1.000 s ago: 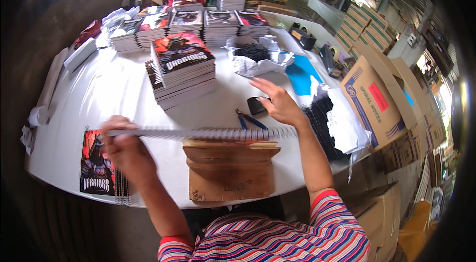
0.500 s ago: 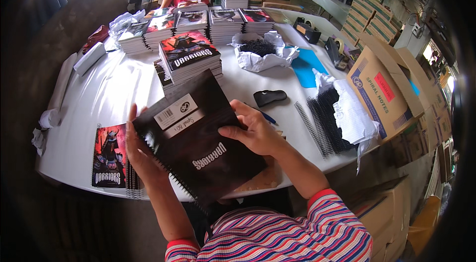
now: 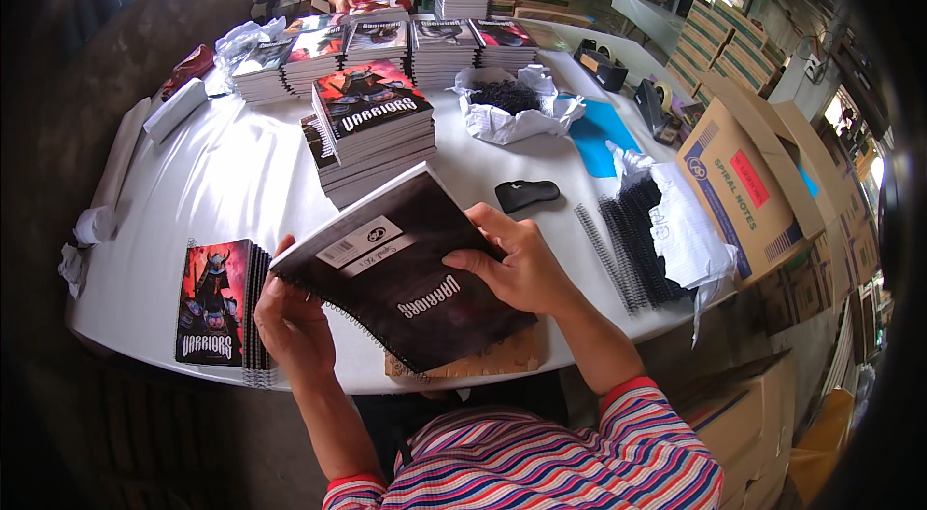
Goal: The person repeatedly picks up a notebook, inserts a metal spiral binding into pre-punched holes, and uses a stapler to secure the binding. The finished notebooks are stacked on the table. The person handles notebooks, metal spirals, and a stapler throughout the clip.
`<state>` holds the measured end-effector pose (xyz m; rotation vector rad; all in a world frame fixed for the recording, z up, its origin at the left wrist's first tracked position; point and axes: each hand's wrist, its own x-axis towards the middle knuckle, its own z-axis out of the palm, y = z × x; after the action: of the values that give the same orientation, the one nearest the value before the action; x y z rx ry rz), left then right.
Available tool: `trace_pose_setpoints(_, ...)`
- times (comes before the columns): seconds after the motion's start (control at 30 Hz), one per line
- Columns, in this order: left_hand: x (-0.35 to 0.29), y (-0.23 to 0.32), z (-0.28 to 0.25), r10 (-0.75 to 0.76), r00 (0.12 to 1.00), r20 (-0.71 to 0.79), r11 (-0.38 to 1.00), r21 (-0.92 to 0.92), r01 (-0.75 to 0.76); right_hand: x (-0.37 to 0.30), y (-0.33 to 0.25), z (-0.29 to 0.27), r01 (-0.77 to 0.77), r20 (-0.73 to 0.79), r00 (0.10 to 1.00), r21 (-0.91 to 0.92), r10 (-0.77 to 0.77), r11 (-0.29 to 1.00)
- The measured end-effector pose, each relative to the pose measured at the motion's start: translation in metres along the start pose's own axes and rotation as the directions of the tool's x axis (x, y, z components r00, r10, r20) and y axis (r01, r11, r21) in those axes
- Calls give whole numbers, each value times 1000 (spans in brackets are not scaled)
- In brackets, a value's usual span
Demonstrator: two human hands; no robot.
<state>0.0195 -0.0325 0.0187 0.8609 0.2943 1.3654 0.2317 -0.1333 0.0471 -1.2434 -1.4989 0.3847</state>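
Clearly, both hands are taken up with one notebook [image 3: 401, 264], which is between them above the table's near edge. The right hand [image 3: 512, 264] grips its far long side, thumb laid flat on the dark back cover, fingers bent around the edge; its forearm slants up and leftward from the body. The left hand [image 3: 293, 326], on a steeper forearm that leans left, is palm inward, its bent fingers holding the coil [image 3: 367, 326] side by the upper-left corner (how firmly, one cannot tell).

The notebook's long axis runs from upper left, by the left hand's fingertips, down rightward to below the right hand. Its back faces up, the title upside down to the wearer, and the coil side looks down and left.

Below both hands lies some cardboard [image 3: 483, 358]; left of the left hand, bound books [image 3: 212, 302]; right of the right hand, black coils [image 3: 632, 240]; beyond both, a stack [image 3: 381, 148].
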Motion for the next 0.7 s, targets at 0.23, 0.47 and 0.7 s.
trace_pose_setpoints(0.23, -3, 4, 0, -22, 999, -44, 997, -78, 18, -4, -1, -3, -4, 3, 1000, 34, 4, 999)
trace_pose_setpoints(0.47, 1, -3, 0, 78, 991, -111, 965, 257, -47, -14, -7, -3, 357, 165, 930, -189, -329, 915)
trace_pose_setpoints(0.7, -7, 28, -31, 66, 991, 116, 958, 269, -96, -15, -22, -1, 503, 137, 864, -197, -485, 841)
